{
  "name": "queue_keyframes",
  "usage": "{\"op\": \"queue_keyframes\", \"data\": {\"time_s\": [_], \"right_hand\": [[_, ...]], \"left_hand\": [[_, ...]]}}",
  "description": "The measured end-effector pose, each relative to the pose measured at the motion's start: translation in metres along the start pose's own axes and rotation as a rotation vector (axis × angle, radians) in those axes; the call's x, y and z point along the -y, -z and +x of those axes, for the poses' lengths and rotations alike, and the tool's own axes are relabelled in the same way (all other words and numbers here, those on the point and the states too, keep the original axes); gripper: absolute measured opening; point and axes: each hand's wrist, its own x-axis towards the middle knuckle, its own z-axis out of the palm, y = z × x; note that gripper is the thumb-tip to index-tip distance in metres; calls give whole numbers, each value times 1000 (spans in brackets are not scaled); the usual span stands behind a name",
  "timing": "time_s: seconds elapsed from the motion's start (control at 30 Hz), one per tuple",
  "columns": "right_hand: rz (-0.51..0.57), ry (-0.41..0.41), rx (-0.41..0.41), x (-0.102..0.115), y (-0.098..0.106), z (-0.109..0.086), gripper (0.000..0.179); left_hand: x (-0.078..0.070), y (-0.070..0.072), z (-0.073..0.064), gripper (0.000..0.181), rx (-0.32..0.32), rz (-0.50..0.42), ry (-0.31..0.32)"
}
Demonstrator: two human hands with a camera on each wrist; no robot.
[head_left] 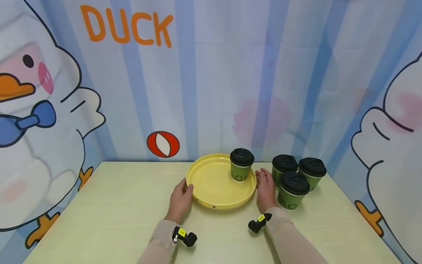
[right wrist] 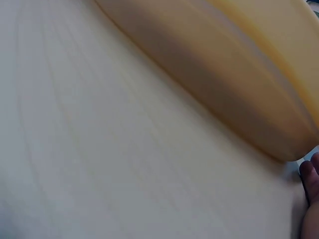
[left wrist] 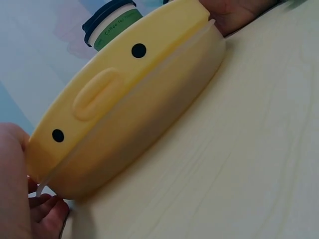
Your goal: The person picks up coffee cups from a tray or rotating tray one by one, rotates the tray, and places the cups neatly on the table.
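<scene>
A round yellow tray (head_left: 211, 190) stands on the table, its side moulded with a beak (left wrist: 96, 94) between two black dots. One lidded paper coffee cup (head_left: 240, 173), green with a black lid, stands upright on it toward the back right. My left hand (head_left: 179, 200) grips the tray's left edge, thumb at the rim and fingers low on the side. Along the right edge lies my right hand (head_left: 265, 189), its fingers fairly straight beside the tray wall. Whether they touch it is hard to tell. In the right wrist view, only some fingertips (right wrist: 310, 174) show by the tray's base.
Right of my right hand, three more lidded coffee cups stand close together: a front one (head_left: 292, 190), a back left one (head_left: 283, 165) and a back right one (head_left: 312, 170). Behind the pale table (head_left: 108, 212) hangs a striped duck curtain (head_left: 214, 80).
</scene>
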Motion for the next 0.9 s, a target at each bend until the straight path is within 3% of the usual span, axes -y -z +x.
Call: {"op": "queue_keyframes", "data": {"time_s": [0.17, 0.37, 0.57, 0.8, 0.9], "right_hand": [[-36, -44, 47, 14, -1, 1, 69], [-134, 59, 103, 50, -9, 9, 73], [-250, 58, 178, 83, -18, 23, 81], [-570, 170, 355, 114, -24, 35, 88], [-714, 176, 429, 123, -25, 39, 91]], "left_hand": [[0, 0, 0, 48, -10, 21, -46], [5, 1, -1, 51, -8, 9, -43], [6, 3, -2, 49, -15, -7, -59], [4, 3, 0, 50, -12, -44, -35], [3, 3, 0, 50, -13, -44, -20]]}}
